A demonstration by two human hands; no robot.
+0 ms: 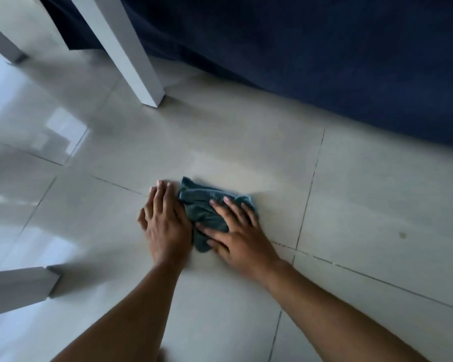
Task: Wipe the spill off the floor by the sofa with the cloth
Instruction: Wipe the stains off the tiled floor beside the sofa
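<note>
We cannot see the part of the cloth (204,205) lying under our right hand (239,236), nor its edge behind our left hand (165,226). Any spill under or beside the cloth is too faint to tell from glare on the floor (364,205). Beyond the cloth, the sofa (324,61) is cut off by the frame, as are the white furniture legs (131,56).

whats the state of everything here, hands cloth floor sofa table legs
left hand: flat, palm down, at the cloth's left edge
right hand: flat, fingers spread, pressing on the cloth
cloth: bunched up, lying on the floor
floor: glossy tiles, small dark spots at right, no clear puddle visible
sofa: dark blue, base meets the floor
table legs: white, standing on the floor
</note>
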